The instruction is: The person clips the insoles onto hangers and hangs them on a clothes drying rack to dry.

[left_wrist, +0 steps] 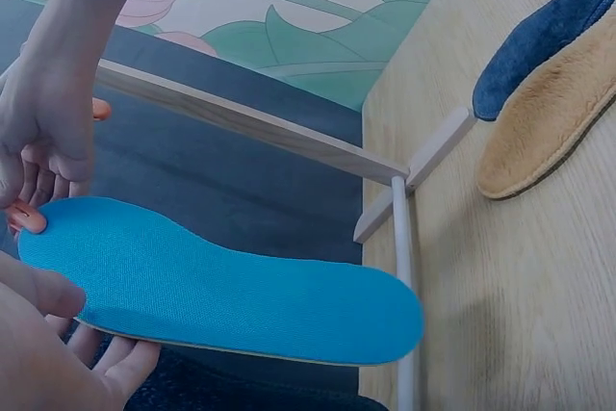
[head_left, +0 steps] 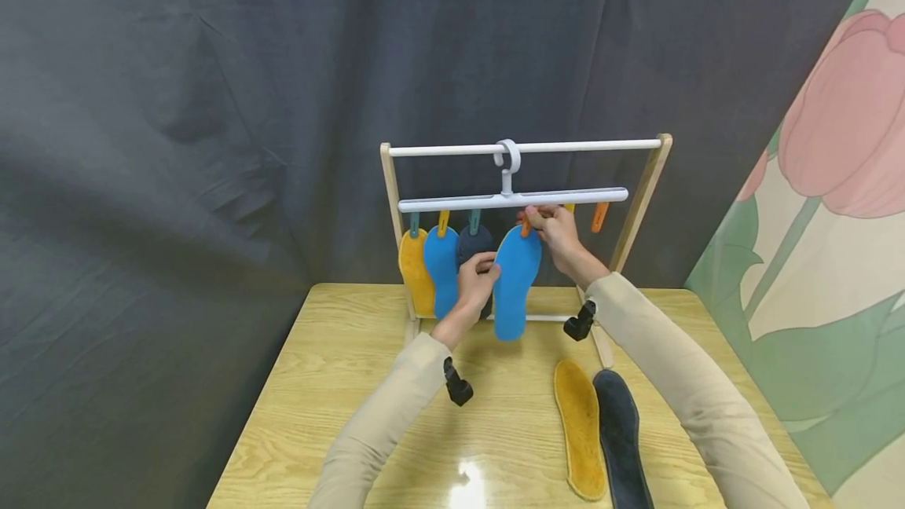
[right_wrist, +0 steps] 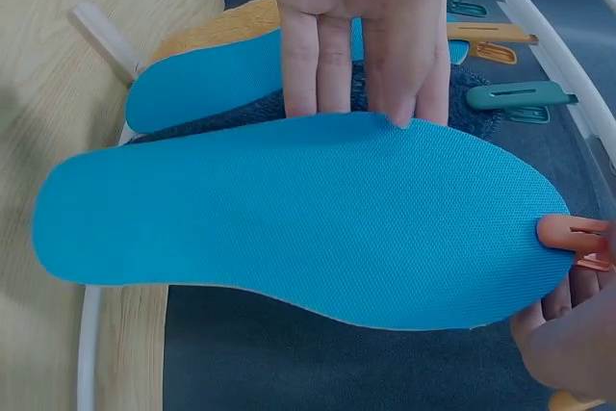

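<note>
A bright blue insole (head_left: 517,281) hangs toe-up below the white hanger (head_left: 459,203), its top edge in the bite of an orange clip (right_wrist: 570,234). My right hand (head_left: 560,238) pinches that clip between thumb and fingers. Lower down, my left hand (head_left: 475,283) grips the insole's left edge, with the thumb on the front face and the fingers behind, as the left wrist view shows. Just left of it hang a dark navy insole (head_left: 475,240), another blue insole (head_left: 441,269) and a yellow insole (head_left: 415,273), each from its own clip.
A wooden stand (head_left: 642,203) with a white top rod (head_left: 587,145) carries the hanger. Another orange clip (head_left: 599,217) dangles at the right end. On the table (head_left: 339,383) a tan fuzzy insole (head_left: 580,426) lies beside a dark one (head_left: 621,434). A dark curtain (head_left: 212,140) stands behind.
</note>
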Available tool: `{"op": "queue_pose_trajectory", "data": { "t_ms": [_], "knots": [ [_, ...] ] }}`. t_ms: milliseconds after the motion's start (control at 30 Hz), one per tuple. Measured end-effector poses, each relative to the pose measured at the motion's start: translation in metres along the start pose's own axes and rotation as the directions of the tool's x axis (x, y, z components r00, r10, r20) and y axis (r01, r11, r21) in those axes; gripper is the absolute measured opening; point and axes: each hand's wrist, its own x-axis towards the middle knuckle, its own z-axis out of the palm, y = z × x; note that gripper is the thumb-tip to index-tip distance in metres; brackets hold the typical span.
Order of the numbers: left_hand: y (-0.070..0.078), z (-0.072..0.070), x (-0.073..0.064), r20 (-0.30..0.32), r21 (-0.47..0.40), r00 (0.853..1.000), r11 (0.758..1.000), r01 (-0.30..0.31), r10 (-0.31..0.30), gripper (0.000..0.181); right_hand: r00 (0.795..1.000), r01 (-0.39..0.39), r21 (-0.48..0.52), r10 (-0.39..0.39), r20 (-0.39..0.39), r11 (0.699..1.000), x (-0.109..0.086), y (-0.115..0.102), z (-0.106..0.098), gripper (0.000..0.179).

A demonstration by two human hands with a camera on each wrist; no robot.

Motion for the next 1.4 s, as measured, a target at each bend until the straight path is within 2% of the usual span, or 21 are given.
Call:
{"op": "queue_pose_trajectory", "data": {
  "t_ms": [33, 100, 167, 267, 333, 433, 700, 1133, 1400],
  "knots": [
    [0.008, -0.002, -0.005, 0.01, -0.012, 1.0, 1.0, 0.022, -0.022, 0.03, 1.0, 0.002, 0.001, -0.002, 0.001, 1.0, 0.0, 0.001, 0.0, 0.045],
    [0.024, -0.005, -0.016, 0.013, -0.028, 1.0, 0.999, 0.023, -0.023, 0.028, 1.0, 0.011, 0.003, -0.011, 0.0, 1.0, 0.0, 0.002, -0.001, 0.044],
    [0.056, -0.011, -0.029, 0.031, -0.035, 0.995, 0.995, 0.097, -0.096, 0.03, 1.0, 0.014, 0.015, -0.014, -0.008, 1.0, 0.0, 0.004, -0.002, 0.041],
    [0.108, -0.017, -0.053, 0.022, -0.029, 0.986, 0.986, 0.163, -0.162, 0.032, 1.0, 0.012, 0.028, -0.012, -0.019, 1.0, 0.001, 0.005, -0.003, 0.039],
    [0.134, -0.021, -0.065, 0.022, -0.041, 0.98, 0.979, 0.199, -0.199, 0.033, 1.0, 0.008, 0.038, -0.007, -0.024, 0.999, 0.002, 0.005, -0.004, 0.038],
    [0.153, -0.024, -0.076, 0.016, -0.049, 0.98, 0.979, 0.198, -0.198, 0.033, 1.0, 0.012, 0.045, -0.011, -0.025, 0.999, -0.001, 0.0, -0.004, 0.038],
    [0.151, -0.026, -0.079, 0.044, -0.035, 0.979, 0.979, 0.203, -0.201, 0.034, 0.999, 0.038, 0.035, -0.037, -0.016, 0.999, -0.016, -0.019, 0.001, 0.038],
    [0.148, -0.026, -0.083, 0.045, 0.0, 0.977, 0.978, 0.209, -0.209, 0.035, 0.995, 0.099, 0.062, -0.1, -0.002, 0.993, -0.017, -0.016, -0.001, 0.039],
    [0.143, -0.024, -0.086, 0.052, -0.012, 0.976, 0.977, 0.214, -0.213, 0.032, 0.994, 0.107, 0.025, -0.108, 0.026, 0.994, -0.016, -0.011, -0.005, 0.039]
  ]
}}
